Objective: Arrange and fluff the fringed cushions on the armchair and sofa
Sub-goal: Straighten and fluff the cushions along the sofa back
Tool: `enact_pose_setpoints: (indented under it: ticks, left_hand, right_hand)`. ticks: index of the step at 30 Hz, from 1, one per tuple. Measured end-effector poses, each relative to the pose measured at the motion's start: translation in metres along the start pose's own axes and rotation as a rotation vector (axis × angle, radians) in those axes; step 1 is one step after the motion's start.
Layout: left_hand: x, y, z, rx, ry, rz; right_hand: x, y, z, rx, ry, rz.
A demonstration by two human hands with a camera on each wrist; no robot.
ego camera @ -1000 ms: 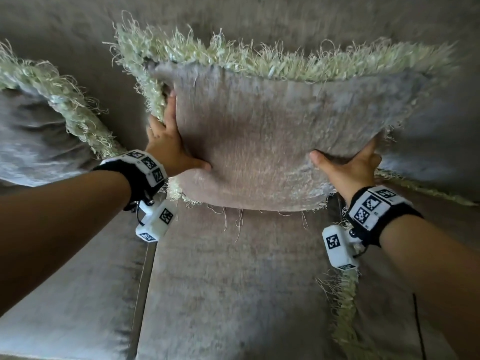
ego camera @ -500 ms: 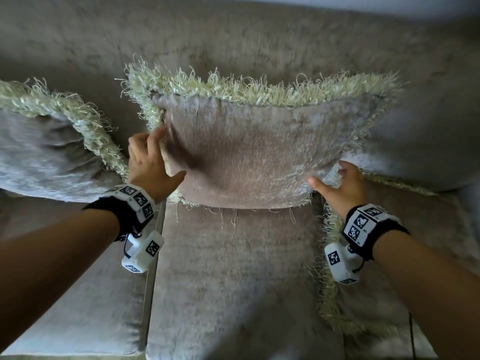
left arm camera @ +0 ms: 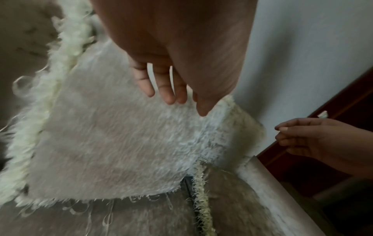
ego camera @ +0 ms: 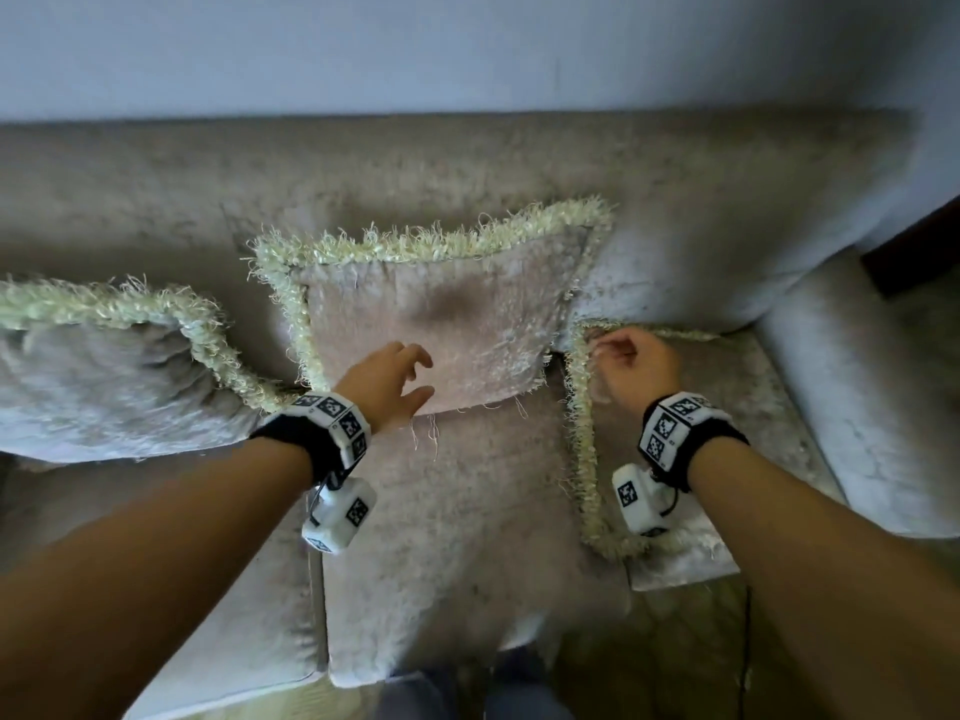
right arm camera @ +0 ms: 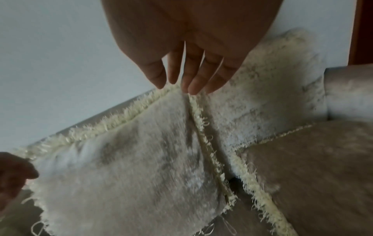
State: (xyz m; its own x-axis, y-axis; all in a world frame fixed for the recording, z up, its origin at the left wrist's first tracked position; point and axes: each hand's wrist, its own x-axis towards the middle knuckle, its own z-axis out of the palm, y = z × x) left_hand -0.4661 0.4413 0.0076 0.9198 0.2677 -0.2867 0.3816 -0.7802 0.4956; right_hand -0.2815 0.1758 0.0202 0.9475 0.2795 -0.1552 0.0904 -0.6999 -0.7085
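Note:
The middle fringed cushion [ego camera: 467, 324] stands upright against the sofa backrest [ego camera: 467, 168], cream fringe along its top and sides. My left hand [ego camera: 397, 376] hovers just in front of its lower left part with fingers spread and relaxed [left arm camera: 169, 94], holding nothing. My right hand [ego camera: 631, 366] is off the cushion's lower right corner, above the fringe [ego camera: 579, 439] of a second cushion [ego camera: 737, 407] lying flat on the seat. Its fingers [right arm camera: 193, 83] hang loosely and grip nothing. A third fringed cushion [ego camera: 93, 376] leans at the left.
The sofa seat [ego camera: 457, 522] stretches toward me between my arms. A padded armrest [ego camera: 862, 418] closes the right end. A pale wall [ego camera: 467, 44] rises behind the sofa, with dark wooden furniture [ego camera: 919, 246] at the right. My legs [ego camera: 467, 693] touch the seat's front edge.
Both hands have let go of the middle cushion and pulled back from its sides. The cushion now rests against the backrest, and the view has drawn back.

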Motion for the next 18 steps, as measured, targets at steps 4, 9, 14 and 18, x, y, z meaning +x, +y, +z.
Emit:
enact_pose_setpoints:
  ticks: [4, 9, 14, 18]
  left_hand:
    - [0.006, 0.053, -0.035, 0.09, -0.043, 0.054]
    - [0.01, 0.144, -0.053, 0.122, -0.017, 0.123]
    - [0.012, 0.24, -0.033, 0.112, 0.053, 0.207]
    - [0.017, 0.31, 0.001, 0.11, 0.044, 0.229]
  right_hand:
    - [-0.02, -0.027, -0.063, -0.061, 0.071, -0.069]
    - [-0.038, -0.025, -0.139, -0.027, 0.121, -0.08]
    - [-0.05, 0.007, -0.213, -0.016, 0.128, -0.078]
    - [-0.057, 0.049, -0.271, -0.018, 0.162, -0.082]
